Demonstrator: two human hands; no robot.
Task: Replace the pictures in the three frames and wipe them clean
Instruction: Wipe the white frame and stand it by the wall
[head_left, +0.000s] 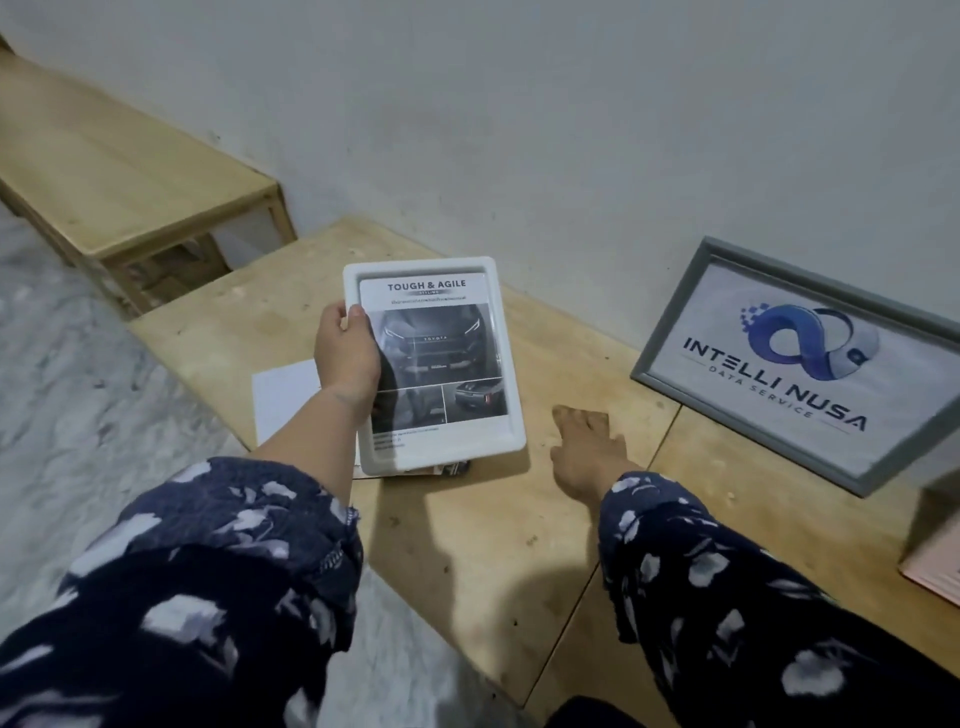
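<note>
On the low wooden table (467, 545) beside the grey wall (571, 104), the person works with both hands. The left hand (347, 353) holds a white frame (511, 364) by its left edge, above the table top: the thumb lies on the front of the frame and the other fingers go behind it, so the hand is closed on the frame. Inside the frame is a printed picture (441, 353) of a dark car, with the words "TOUGH & AGILE" at the top. The frame is lifted and a little tilted, and its lower edge hangs over some papers (452, 469) that lie on the table. A white sheet (283, 400) lies flat on the table to the left, partly hidden by the left wrist.

The right hand (587, 441) rests on the table to the right of the white frame, with straight fingers spread, and it holds nothing. Both arms wear dark blue sleeves (208, 571) with pale flowers.

Further right, a grey frame (670, 322) leans against the wall with its lower edge on the table. It shows a blue logo and the words "INTELLI NUSA DATA SERVICE". A wooden bench (130, 171) stands at the back left, near the wall.
</note>
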